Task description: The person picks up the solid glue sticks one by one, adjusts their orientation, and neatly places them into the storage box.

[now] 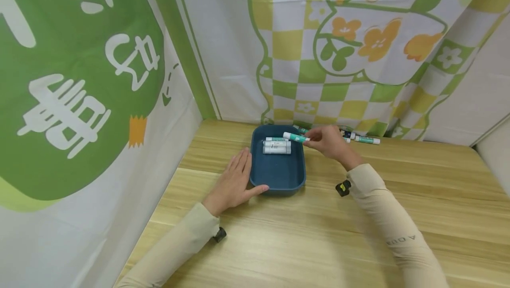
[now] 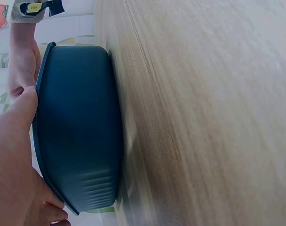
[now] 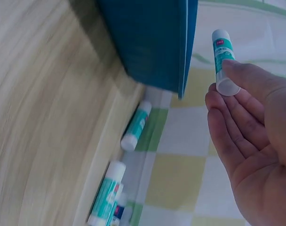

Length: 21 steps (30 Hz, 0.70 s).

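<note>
Between thumb and fingertips my right hand (image 1: 328, 143) pinches a glue stick (image 1: 295, 137) with a teal label and white ends. It is held tilted above the right rim of a dark blue plastic bin (image 1: 279, 175). Inside the bin several glue sticks (image 1: 276, 148) lie side by side toward the far end. My left hand (image 1: 231, 186) rests against the bin's left side with fingers straight, its thumb on the near rim. In the right wrist view the pinched glue stick (image 3: 223, 54) shows clearly, and the left wrist view shows the bin's outer wall (image 2: 79, 122).
More glue sticks (image 1: 367, 140) lie along the back edge of the wooden table (image 1: 311, 235), beside and partly behind my right hand. One loose glue stick (image 3: 136, 126) lies near the bin. A patterned cloth (image 1: 342, 93) hangs behind the table, and a green-and-white one (image 1: 131, 173) hangs at left.
</note>
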Each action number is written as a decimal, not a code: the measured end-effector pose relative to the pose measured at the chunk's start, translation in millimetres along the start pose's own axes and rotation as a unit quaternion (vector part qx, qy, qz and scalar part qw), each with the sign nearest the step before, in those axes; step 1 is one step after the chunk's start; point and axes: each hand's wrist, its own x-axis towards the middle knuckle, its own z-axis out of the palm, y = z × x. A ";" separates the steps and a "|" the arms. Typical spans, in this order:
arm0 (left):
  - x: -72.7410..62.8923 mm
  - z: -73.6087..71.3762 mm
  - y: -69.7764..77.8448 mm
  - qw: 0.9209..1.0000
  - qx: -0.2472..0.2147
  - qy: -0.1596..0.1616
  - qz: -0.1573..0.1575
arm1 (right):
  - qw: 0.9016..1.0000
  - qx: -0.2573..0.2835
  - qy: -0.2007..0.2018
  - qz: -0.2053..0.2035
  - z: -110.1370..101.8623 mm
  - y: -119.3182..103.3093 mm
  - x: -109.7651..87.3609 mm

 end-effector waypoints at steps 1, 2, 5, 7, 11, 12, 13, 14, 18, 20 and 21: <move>-0.1 -0.1 0.0 1.000 -0.001 0.000 0.000 | 1.000 0.001 -0.009 -0.003 2.6 -2.8 1.7; 0.0 -0.1 0.0 1.000 -0.001 0.000 0.000 | 1.000 0.001 -0.018 -0.003 4.7 -6.5 2.9; 0.2 -0.2 0.2 1.000 -0.001 -0.001 0.000 | 0.999 0.002 -0.042 -0.013 11.7 -14.9 6.3; 0.4 -0.4 0.3 1.000 -0.003 -0.002 -0.001 | 0.998 -0.008 -0.049 -0.034 16.8 -19.2 9.0; 1.3 -0.8 0.7 1.000 -0.008 0.000 -0.002 | 0.994 -0.042 -0.055 -0.080 27.4 -24.3 13.4; 1.6 -0.8 0.8 1.000 -0.009 0.000 -0.002 | 0.993 -0.051 -0.057 -0.091 29.8 -25.3 14.2; 1.8 -0.8 0.8 1.000 -0.008 -0.001 -0.003 | 0.991 -0.061 -0.060 -0.098 32.1 -26.3 14.7; 2.0 -0.7 0.8 1.000 -0.008 -0.001 -0.003 | 0.990 -0.067 -0.066 -0.105 34.2 -27.2 15.2; 1.7 0.5 -0.4 1.000 -0.006 -0.004 -0.003 | 0.983 -0.092 -0.084 -0.132 42.9 -28.2 18.1; 1.0 0.9 -0.9 1.000 -0.005 -0.002 -0.001 | 0.980 -0.103 -0.088 -0.145 47.4 -27.3 20.3; 0.7 1.0 -1.1 1.000 -0.005 -0.003 -0.002 | 0.979 -0.108 -0.088 -0.151 49.4 -26.9 21.2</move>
